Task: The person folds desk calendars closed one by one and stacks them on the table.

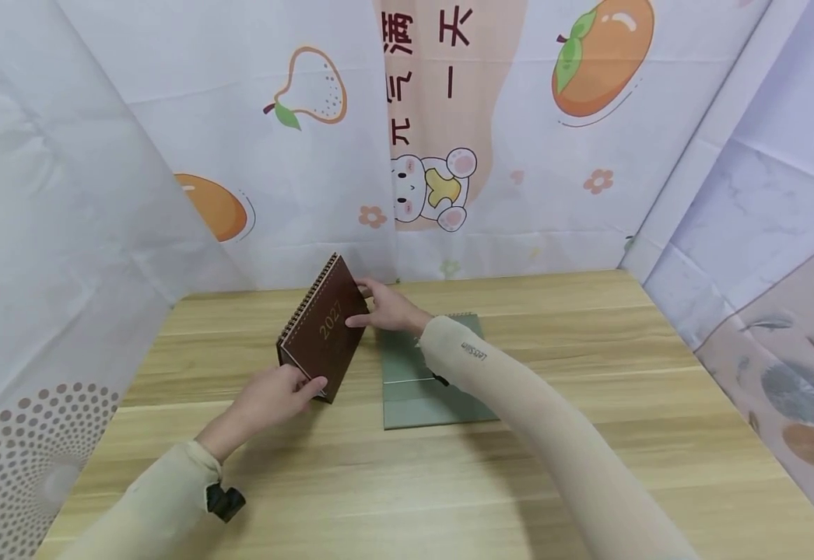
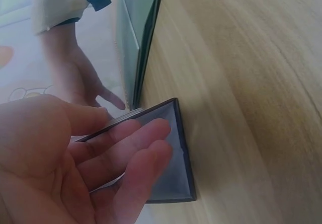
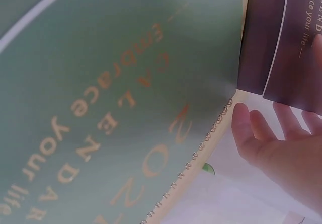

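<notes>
A brown desk calendar (image 1: 326,330) marked 2027 is tilted on the wood table, its spiral binding along the upper left edge. My left hand (image 1: 274,404) pinches its near edge, thumb on the cover; in the left wrist view the fingers (image 2: 146,148) reach inside the dark folded stand. At the far edge my right hand (image 1: 389,307) grips the calendar, thumb on the cover and other fingers behind. A green desk calendar (image 1: 421,412) is just right of the brown one, spiral towards the back; my right forearm hides part of it. Its gold lettering shows in the right wrist view.
The wood table (image 1: 589,435) reaches back to a printed cloth (image 1: 253,155) with fruit drawings. White cloth hangs at the left, and a patterned cloth (image 1: 785,257) at the right. Both sleeves carry small black wrist pieces.
</notes>
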Demonstrator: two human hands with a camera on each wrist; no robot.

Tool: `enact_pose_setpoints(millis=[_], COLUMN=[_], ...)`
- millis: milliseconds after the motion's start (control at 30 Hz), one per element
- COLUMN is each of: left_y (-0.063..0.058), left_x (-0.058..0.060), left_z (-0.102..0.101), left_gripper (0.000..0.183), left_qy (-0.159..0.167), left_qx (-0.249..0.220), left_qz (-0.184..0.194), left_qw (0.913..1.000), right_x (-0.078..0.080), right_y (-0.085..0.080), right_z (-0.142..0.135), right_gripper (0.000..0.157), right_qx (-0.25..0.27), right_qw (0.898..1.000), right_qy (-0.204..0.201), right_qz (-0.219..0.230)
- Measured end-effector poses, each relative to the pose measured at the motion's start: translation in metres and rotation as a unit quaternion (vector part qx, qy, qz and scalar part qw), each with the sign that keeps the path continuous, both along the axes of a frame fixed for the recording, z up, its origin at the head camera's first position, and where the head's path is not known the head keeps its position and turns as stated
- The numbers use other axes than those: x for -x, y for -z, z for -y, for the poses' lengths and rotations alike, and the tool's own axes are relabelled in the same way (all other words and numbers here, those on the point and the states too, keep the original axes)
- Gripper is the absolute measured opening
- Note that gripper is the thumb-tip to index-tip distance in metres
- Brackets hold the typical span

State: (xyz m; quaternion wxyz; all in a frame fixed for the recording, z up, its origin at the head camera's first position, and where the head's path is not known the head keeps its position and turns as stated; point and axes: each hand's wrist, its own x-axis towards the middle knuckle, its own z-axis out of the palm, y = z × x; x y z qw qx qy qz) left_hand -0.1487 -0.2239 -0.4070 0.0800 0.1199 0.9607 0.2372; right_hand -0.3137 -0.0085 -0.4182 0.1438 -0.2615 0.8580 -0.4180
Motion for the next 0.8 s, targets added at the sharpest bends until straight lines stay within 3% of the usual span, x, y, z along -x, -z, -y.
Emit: enact_pose_setpoints(millis=[200, 467, 800], left_y=[0.008, 0.021, 0.022], left_x=[0.001, 0.002, 0.002], left_z=[-0.002, -0.007, -0.011], left_gripper=[0.028, 0.025, 0.029], left_qy=[0.003, 0.01, 0.015], left_qx=[-0.023, -0.023, -0.011], left_qz=[0.011, 0.024, -0.01], left_qw=[0.9997, 0.9994, 0.9998], right_x=[-0.002, -0.001, -0.001], right_y=[-0.001, 0.01, 0.011], right_z=[0.0, 0.0, 0.001], right_gripper=[0.089, 0.092, 0.091], right_qx=[-0.019, -0.054, -0.057], right_qw=[1.0, 0.998, 0.998], right_qy=[-0.003, -0.019, -0.002], right_qz=[0.012, 0.004, 0.022])
